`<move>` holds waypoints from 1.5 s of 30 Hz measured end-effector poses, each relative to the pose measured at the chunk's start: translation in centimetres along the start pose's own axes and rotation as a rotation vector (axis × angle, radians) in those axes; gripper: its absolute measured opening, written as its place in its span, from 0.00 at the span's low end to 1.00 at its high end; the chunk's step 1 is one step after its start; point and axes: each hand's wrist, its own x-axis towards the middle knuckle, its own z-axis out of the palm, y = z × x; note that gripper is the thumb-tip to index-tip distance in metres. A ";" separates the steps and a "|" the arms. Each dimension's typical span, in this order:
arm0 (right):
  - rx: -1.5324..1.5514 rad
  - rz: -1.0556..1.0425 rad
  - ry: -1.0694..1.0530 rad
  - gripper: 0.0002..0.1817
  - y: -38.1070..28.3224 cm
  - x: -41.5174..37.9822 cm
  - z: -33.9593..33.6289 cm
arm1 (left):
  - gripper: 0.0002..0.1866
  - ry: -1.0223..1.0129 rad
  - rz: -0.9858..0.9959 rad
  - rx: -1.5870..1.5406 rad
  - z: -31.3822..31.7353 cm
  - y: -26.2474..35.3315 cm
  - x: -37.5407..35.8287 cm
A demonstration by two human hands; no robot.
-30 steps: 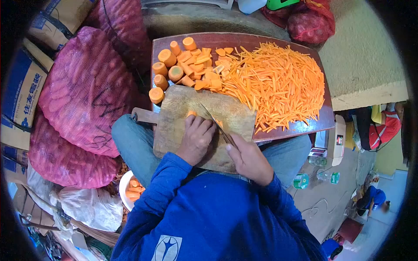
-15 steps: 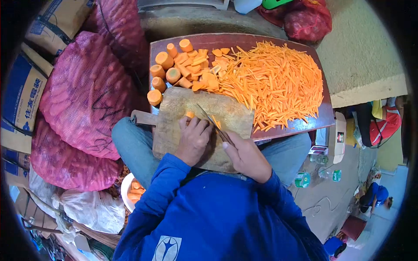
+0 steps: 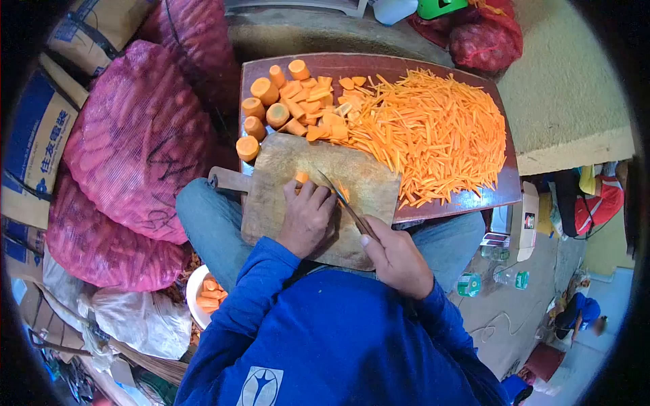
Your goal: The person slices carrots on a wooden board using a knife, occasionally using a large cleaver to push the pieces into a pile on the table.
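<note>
The carrot piece [image 3: 301,177] sits left of centre on the cutting board [image 3: 271,166], pinned by the curled left hand [image 3: 307,216]; its fingers may hide more of it. The right hand [image 3: 398,257] grips the knife [image 3: 351,208], blade just right of those fingers. Slicing seems in hand; the next cut calls for tucked fingertips. Near left, a white bowl [image 3: 191,296] holds peeled carrots [image 3: 212,296]; beyond, pink mesh sacks [image 3: 139,142] bulge, apparently with carrots.
</note>
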 end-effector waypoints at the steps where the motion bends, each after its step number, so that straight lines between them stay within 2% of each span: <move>1: -0.003 0.007 -0.010 0.19 0.0 -0.2 -0.1 | 0.23 -0.007 -0.002 -0.014 0.0 0.1 0.0; 6: -0.086 -0.007 0.025 0.19 1.1 0.9 0.8 | 0.21 0.015 -0.007 -0.012 0.3 0.1 0.0; 9: -0.069 -0.056 0.032 0.19 0.8 1.1 0.7 | 0.19 0.044 -0.004 -0.034 0.1 -0.1 0.1; 11: 0.027 0.005 0.074 0.17 0.0 0.0 -0.1 | 0.18 0.050 -0.037 -0.059 0.0 -0.1 -0.3; 13: 0.044 -0.013 0.087 0.17 -0.3 -0.8 -0.7 | 0.16 0.207 -0.089 -0.170 -0.2 -0.7 -0.3; 14: 0.064 -0.030 0.112 0.16 -0.4 -1.2 -1.0 | 0.16 0.205 -0.087 -0.169 -0.4 -1.0 -0.3; 16: 0.083 0.005 0.072 0.17 -0.5 -2.0 -1.4 | 0.17 0.251 -0.246 -0.248 -1.7 -1.7 0.0; 17: 0.101 0.040 0.024 0.18 -0.4 -2.3 -1.5 | 0.17 0.246 -0.242 -0.242 -2.4 -2.1 0.1; 19: 0.084 0.040 -0.026 0.17 0.7 -2.7 -1.5 | 0.19 0.113 -0.372 -0.413 -3.7 -3.3 0.1; 21: 0.066 0.036 -0.078 0.17 2.1 -2.5 -1.8 | 0.19 0.042 -0.360 -0.435 -4.0 -4.7 -0.5; 23: -0.038 -0.144 0.085 0.17 3.8 -2.1 -2.4 | 0.19 -0.029 -0.269 -0.395 -3.7 -5.5 -1.1; 25: -0.104 -0.135 0.132 0.17 4.4 -0.9 -3.0 | 0.19 -0.038 -0.263 -0.392 -3.5 -5.8 -1.0; 27: -0.141 -0.030 0.210 0.16 3.6 0.4 -3.5 | 0.19 -0.041 -0.243 -0.393 -3.1 -6.1 -0.8; 29: -0.172 -0.050 0.255 0.16 3.0 1.1 -2.9 | 0.15 -0.057 -0.333 -0.446 -2.6 -6.5 -0.8; 31: -0.034 -0.177 0.213 0.16 2.3 1.4 -2.0 | 0.15 -0.057 -0.333 -0.406 -3.2 -5.7 -0.1; 32: -0.031 -0.177 0.216 0.16 2.1 1.5 -1.6 | 0.14 -0.054 -0.340 -0.371 -3.5 -5.1 0.1; 34: 0.012 -0.071 0.041 0.18 1.8 1.8 -0.8 | 0.15 -0.087 -0.378 -0.390 -4.2 -3.1 0.9; 35: 0.014 -0.071 0.042 0.18 1.6 1.8 -0.4 | 0.15 -0.118 -0.418 -0.410 -4.2 -2.3 1.0; 37: 0.061 -0.132 0.059 0.19 1.5 1.8 0.4 | 0.14 -0.097 -0.372 -0.519 -1.9 -1.5 -0.2; 39: 0.089 -0.102 0.044 0.19 1.5 1.8 0.1 | 0.14 0.024 -0.342 -0.622 -1.7 0.9 -0.5; 40: 0.109 -0.076 0.028 0.19 1.5 1.8 -0.2 | 0.13 -0.019 -0.425 -0.684 -1.5 1.2 -1.0; 41: 0.110 -0.069 0.035 0.19 1.5 1.7 -0.5 | 0.13 -0.026 -0.421 -0.690 -1.2 1.2 -1.3; 43: 0.161 -0.022 0.022 0.18 1.6 1.4 -0.9 | 0.15 0.089 -0.370 -0.646 -0.8 1.3 -1.5; 44: 0.170 -0.067 0.067 0.18 1.9 1.1 -0.7 | 0.15 0.086 -0.369 -0.652 -0.7 1.2 -1.6; 45: 0.169 -0.065 0.070 0.18 2.1 0.9 -0.6 | 0.17 0.061 -0.272 -0.561 -0.9 0.9 -1.4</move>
